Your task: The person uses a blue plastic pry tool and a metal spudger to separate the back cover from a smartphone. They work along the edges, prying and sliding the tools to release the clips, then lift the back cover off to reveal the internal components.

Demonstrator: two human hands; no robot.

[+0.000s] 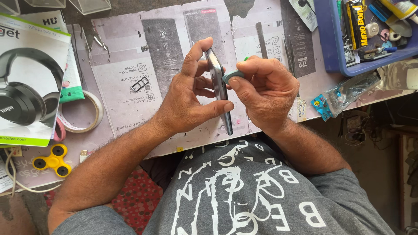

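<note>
the left hand [189,102] holds a slim grey smartphone [219,89] on edge above the workbench [126,65], thumb pressed along the near side and the fingers curled round the far side, so the phone stands almost upright between the two hands, just in front of the person's chest. the right hand [265,89] is closed round a small teal plastic pry pick [234,76], pinched between thumb and forefinger, with its tip touching the phone's long edge near the upper half. the phone looks light and stiff but thin, with smooth sides that could slip; its glass and the seam would likely crack or chip under a twisting force, so the safest hold seems to be on the long metal edges, as now, not on the flat faces. the pick looks thin and slightly flexible. around them on the bench lie a headphone box [30,78] at far left, a roll of tape [82,114], a yellow fidget spinner [53,160], and a blue tray [335,39] of small tools and glue at upper right.
</note>
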